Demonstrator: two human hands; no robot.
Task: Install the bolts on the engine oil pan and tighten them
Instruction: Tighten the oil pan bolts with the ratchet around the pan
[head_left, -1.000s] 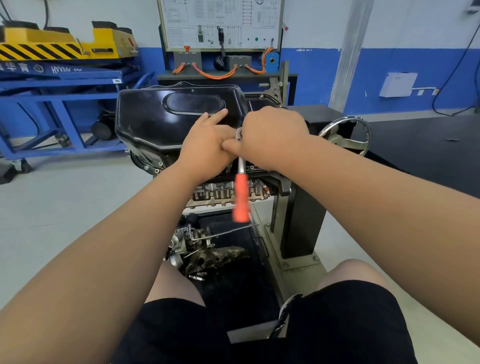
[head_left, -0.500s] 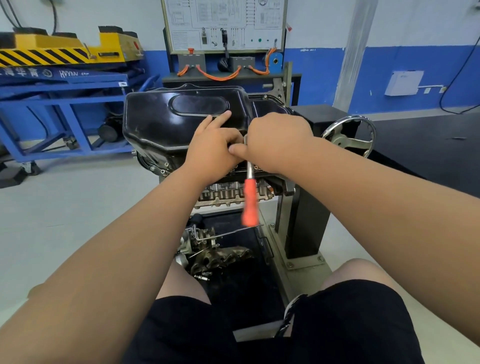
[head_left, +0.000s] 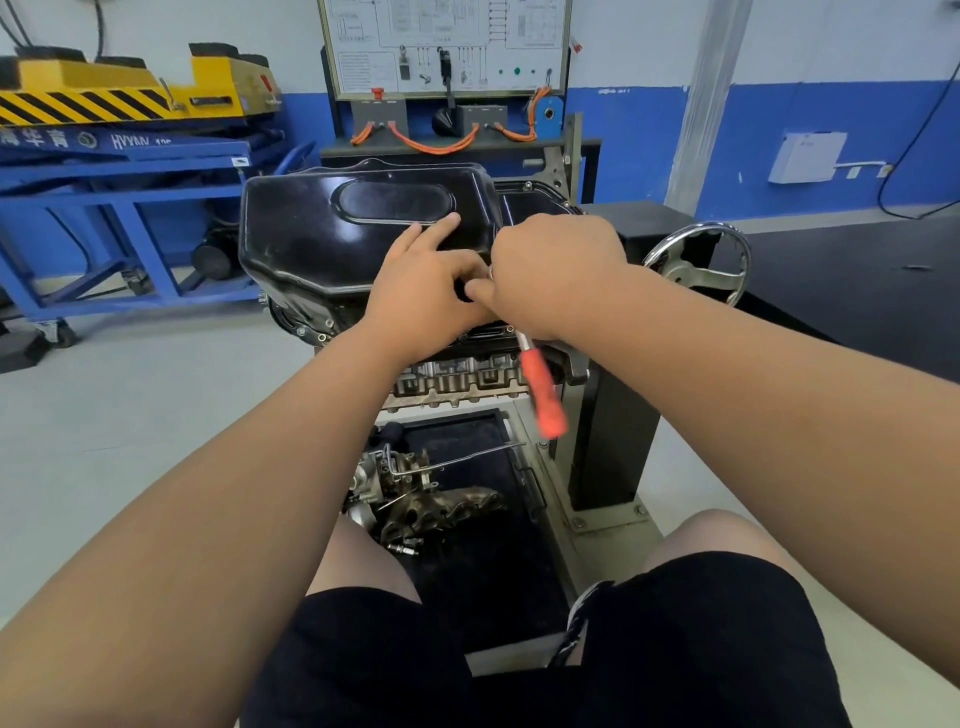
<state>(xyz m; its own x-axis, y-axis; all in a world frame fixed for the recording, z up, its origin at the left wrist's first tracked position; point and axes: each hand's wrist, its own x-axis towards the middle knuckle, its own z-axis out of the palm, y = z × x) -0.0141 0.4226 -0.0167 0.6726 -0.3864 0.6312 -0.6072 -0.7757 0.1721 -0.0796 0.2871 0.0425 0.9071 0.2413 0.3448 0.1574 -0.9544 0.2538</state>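
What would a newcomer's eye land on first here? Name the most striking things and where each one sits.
First, the two hands, left hand and right hand, meeting at centre on the near edge of the glossy black oil pan. Next, the orange-handled wrench slanting down below the right hand. Far left, the yellow-and-black striped lift sits on a blue frame.

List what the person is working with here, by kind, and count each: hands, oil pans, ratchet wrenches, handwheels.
Hands: 2, the left hand and the right hand
Black oil pan: 1
Orange-handled ratchet wrench: 1
Metal handwheel: 1
Total: 5
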